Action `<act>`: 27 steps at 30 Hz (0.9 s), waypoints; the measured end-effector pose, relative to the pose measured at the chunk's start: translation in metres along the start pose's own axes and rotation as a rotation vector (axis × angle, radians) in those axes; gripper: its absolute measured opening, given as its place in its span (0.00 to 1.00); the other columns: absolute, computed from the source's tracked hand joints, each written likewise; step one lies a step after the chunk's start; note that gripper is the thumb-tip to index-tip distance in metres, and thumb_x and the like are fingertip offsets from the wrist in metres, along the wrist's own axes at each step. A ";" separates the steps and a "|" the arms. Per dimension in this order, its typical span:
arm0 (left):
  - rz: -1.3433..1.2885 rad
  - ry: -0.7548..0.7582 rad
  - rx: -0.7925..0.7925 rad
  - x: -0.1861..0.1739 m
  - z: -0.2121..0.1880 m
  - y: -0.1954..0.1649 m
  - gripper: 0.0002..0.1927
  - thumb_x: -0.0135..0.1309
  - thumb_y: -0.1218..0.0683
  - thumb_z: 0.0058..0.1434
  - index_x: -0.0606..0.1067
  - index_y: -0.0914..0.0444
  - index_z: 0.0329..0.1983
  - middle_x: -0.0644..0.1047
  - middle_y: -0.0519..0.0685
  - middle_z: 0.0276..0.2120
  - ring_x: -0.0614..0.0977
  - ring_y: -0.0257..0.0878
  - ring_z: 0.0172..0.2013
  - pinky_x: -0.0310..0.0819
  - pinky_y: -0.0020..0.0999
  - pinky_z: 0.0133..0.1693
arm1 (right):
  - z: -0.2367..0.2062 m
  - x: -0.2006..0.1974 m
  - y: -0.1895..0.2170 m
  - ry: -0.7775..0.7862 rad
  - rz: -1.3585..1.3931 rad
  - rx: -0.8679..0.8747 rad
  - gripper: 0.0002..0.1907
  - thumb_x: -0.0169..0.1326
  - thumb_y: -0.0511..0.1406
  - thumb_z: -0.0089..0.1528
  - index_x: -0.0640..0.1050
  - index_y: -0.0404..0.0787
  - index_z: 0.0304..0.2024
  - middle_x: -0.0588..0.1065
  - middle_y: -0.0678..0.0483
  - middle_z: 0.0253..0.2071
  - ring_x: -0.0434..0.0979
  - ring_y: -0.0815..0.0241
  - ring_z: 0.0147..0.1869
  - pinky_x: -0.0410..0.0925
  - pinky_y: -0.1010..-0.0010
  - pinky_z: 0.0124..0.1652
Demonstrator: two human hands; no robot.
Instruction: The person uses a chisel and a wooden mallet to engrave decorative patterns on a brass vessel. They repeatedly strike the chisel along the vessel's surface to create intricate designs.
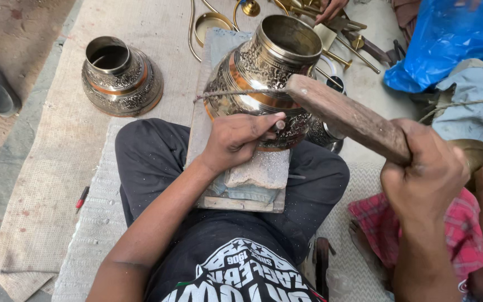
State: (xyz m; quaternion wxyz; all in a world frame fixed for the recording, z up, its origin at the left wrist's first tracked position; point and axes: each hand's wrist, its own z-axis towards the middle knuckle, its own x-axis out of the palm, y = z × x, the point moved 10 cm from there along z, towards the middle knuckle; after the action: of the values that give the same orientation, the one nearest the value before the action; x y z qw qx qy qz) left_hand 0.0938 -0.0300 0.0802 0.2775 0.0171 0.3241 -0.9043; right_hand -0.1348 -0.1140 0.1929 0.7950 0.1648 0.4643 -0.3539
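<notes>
Here, the right hand (423, 179) was closed around a wooden mallet (346, 116), its head raised over the pot. The left hand (236, 140) was closed on a small metal punch (278, 125), tip pressed against the engraved brass pot (266, 72). The pot lay tilted on a padded board (252, 179) across the person's lap. Farther off, a second engraved vessel (121, 75) stood upright on the mat (51, 168), toward its left edge. Brass parts (213, 22) lay at the far edge.
</notes>
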 end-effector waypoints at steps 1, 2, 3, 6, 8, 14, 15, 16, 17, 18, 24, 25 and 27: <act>0.007 -0.019 0.004 0.000 -0.002 0.000 0.33 0.58 0.69 0.58 0.73 0.54 0.66 0.84 0.43 0.40 0.87 0.35 0.38 0.81 0.30 0.44 | 0.004 -0.003 0.004 -0.005 0.014 -0.038 0.16 0.56 0.24 0.58 0.80 0.42 0.47 0.79 0.47 0.39 0.79 0.46 0.41 0.66 0.61 0.40; 0.009 -0.023 0.008 0.000 -0.003 0.001 0.33 0.58 0.70 0.57 0.73 0.55 0.65 0.84 0.43 0.40 0.87 0.35 0.39 0.82 0.30 0.44 | 0.009 -0.006 0.009 -0.012 0.029 -0.078 0.16 0.55 0.24 0.58 0.80 0.42 0.48 0.79 0.47 0.40 0.79 0.47 0.43 0.66 0.61 0.42; 0.011 -0.027 0.013 0.001 -0.005 0.002 0.33 0.58 0.70 0.57 0.73 0.55 0.65 0.84 0.43 0.40 0.87 0.35 0.39 0.82 0.30 0.44 | 0.015 -0.009 0.013 -0.015 0.039 -0.095 0.16 0.56 0.24 0.59 0.80 0.42 0.48 0.78 0.47 0.40 0.79 0.47 0.43 0.67 0.61 0.42; 0.006 -0.043 0.027 0.001 -0.007 0.002 0.33 0.58 0.70 0.57 0.73 0.56 0.65 0.84 0.44 0.40 0.87 0.36 0.39 0.82 0.30 0.44 | 0.031 -0.011 0.013 0.002 0.184 -0.015 0.15 0.59 0.26 0.58 0.79 0.41 0.47 0.77 0.48 0.38 0.78 0.47 0.41 0.68 0.62 0.40; 0.006 -0.053 0.032 0.000 -0.008 0.001 0.33 0.58 0.71 0.57 0.73 0.57 0.65 0.84 0.45 0.39 0.87 0.36 0.38 0.82 0.29 0.43 | 0.035 0.002 -0.006 0.040 0.581 0.257 0.14 0.58 0.29 0.56 0.77 0.46 0.44 0.77 0.52 0.37 0.77 0.51 0.39 0.70 0.67 0.38; 0.038 -0.109 0.077 -0.004 -0.009 -0.006 0.30 0.56 0.71 0.52 0.76 0.55 0.57 0.83 0.48 0.38 0.86 0.41 0.39 0.80 0.32 0.42 | 0.042 -0.006 0.037 0.033 0.383 -0.147 0.23 0.52 0.21 0.54 0.79 0.39 0.51 0.78 0.45 0.44 0.81 0.47 0.47 0.71 0.62 0.47; 0.035 -0.089 0.053 -0.002 -0.010 -0.003 0.30 0.55 0.71 0.52 0.76 0.57 0.59 0.84 0.46 0.38 0.87 0.39 0.38 0.80 0.32 0.41 | 0.041 -0.004 0.034 0.046 0.424 -0.114 0.23 0.52 0.22 0.56 0.78 0.39 0.53 0.78 0.45 0.45 0.81 0.48 0.48 0.71 0.62 0.46; 0.032 -0.068 0.030 0.000 -0.010 -0.001 0.31 0.55 0.71 0.53 0.76 0.60 0.61 0.84 0.45 0.37 0.87 0.38 0.37 0.80 0.32 0.40 | 0.040 -0.001 0.038 0.069 0.304 -0.155 0.23 0.53 0.21 0.52 0.80 0.39 0.50 0.79 0.45 0.41 0.80 0.46 0.43 0.70 0.59 0.43; 0.047 -0.084 0.038 -0.002 -0.011 -0.002 0.30 0.55 0.71 0.53 0.76 0.59 0.59 0.84 0.45 0.38 0.87 0.39 0.38 0.80 0.32 0.41 | 0.038 0.003 0.043 0.093 0.183 -0.195 0.24 0.54 0.21 0.48 0.81 0.38 0.47 0.79 0.44 0.38 0.79 0.44 0.39 0.68 0.57 0.40; 0.061 -0.099 0.051 -0.002 -0.011 -0.002 0.30 0.55 0.71 0.53 0.76 0.57 0.58 0.84 0.44 0.38 0.87 0.39 0.39 0.80 0.33 0.42 | 0.037 0.007 0.046 0.113 0.060 -0.234 0.25 0.55 0.20 0.44 0.83 0.37 0.44 0.80 0.44 0.34 0.78 0.42 0.35 0.67 0.54 0.37; 0.030 -0.099 0.004 -0.001 -0.013 0.004 0.29 0.54 0.71 0.53 0.77 0.58 0.58 0.84 0.45 0.39 0.87 0.39 0.39 0.81 0.33 0.42 | 0.033 0.005 0.050 -0.011 0.198 -0.280 0.24 0.53 0.19 0.43 0.79 0.31 0.43 0.79 0.39 0.39 0.80 0.40 0.43 0.70 0.59 0.43; 0.043 -0.112 0.015 -0.002 -0.013 0.003 0.28 0.55 0.70 0.53 0.77 0.56 0.57 0.84 0.45 0.39 0.87 0.39 0.39 0.81 0.33 0.43 | 0.034 0.007 0.044 -0.013 0.297 -0.231 0.21 0.53 0.20 0.49 0.78 0.32 0.45 0.78 0.41 0.40 0.80 0.44 0.44 0.70 0.62 0.45; 0.003 -0.087 -0.007 -0.001 -0.012 0.005 0.29 0.53 0.71 0.53 0.77 0.61 0.58 0.84 0.46 0.38 0.87 0.39 0.38 0.81 0.33 0.42 | 0.032 0.013 0.031 -0.016 0.493 -0.117 0.16 0.54 0.21 0.59 0.76 0.34 0.49 0.77 0.44 0.43 0.81 0.51 0.47 0.71 0.69 0.48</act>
State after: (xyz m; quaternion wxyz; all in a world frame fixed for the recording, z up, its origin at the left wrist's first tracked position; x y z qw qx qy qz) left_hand 0.0957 -0.0257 0.0679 0.2929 -0.0227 0.3147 -0.9026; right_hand -0.0886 -0.1170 0.1965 0.8690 0.2238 0.4238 -0.1232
